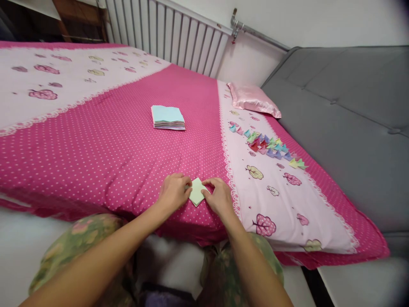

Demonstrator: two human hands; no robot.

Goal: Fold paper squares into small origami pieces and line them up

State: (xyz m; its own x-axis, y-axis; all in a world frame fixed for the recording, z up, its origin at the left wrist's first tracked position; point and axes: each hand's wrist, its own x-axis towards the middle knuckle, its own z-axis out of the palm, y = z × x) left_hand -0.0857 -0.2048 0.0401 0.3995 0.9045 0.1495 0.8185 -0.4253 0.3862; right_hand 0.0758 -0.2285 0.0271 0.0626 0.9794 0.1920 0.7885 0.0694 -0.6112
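Observation:
A small piece of pale green folded paper [197, 192] lies near the front edge of the bed, one corner pointing away from me and layered edges showing at the near corner. My left hand [175, 190] pinches its left corner between thumb and fingers. On the opposite side, my right hand [219, 195] grips the right corner, thumb on top of the paper. Farther back on the pink cover rests a stack of square paper sheets [168, 116], light blue on top.
Several small folded paper pieces [271, 147] in many colours sit in a cluster on the right. Behind them are a pink pillow [254, 100] and a grey padded headboard [345, 119]. A white radiator [169, 32] stands along the far side of the bed [121, 153].

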